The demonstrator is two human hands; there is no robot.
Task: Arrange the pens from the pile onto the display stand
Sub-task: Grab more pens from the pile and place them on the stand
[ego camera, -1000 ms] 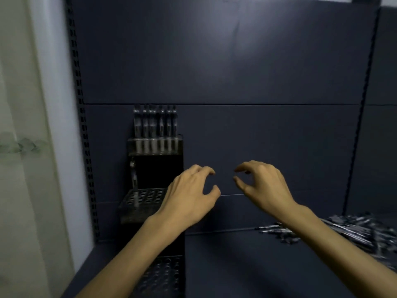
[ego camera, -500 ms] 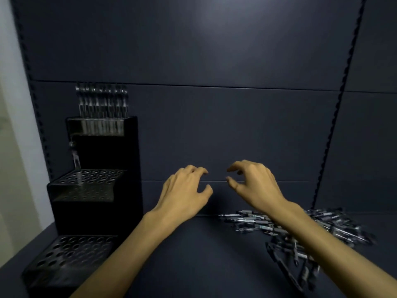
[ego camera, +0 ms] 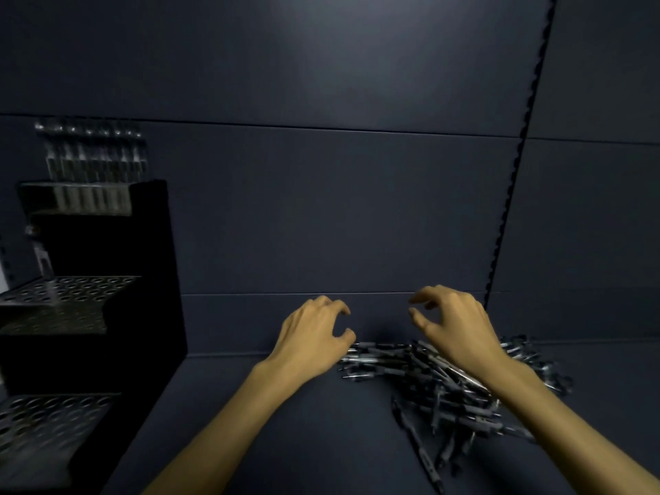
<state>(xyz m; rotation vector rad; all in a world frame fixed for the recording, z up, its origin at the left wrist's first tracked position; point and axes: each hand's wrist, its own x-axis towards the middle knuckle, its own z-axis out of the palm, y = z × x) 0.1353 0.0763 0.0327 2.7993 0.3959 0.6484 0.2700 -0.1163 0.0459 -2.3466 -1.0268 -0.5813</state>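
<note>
Left hand [ego camera: 314, 342] and right hand [ego camera: 455, 325]: fingers loosely curled, holding nothing | pen pile [ego camera: 443, 391] just below the fingers | display stand [ego camera: 89, 298] well left | pens probably light, stiff, slick; pinch one mid-barrel.

a dark blue-grey shelf [ego camera: 285, 423] forms the flat surface at the bottom. behind it rises a back wall of matching dark panels [ego camera: 321, 209], divided by thin horizontal seams. a perforated upright strip [ego camera: 514, 194] runs down the wall on the right, slightly tilted, with another dark panel [ego camera: 600, 173] beyond it.
</note>
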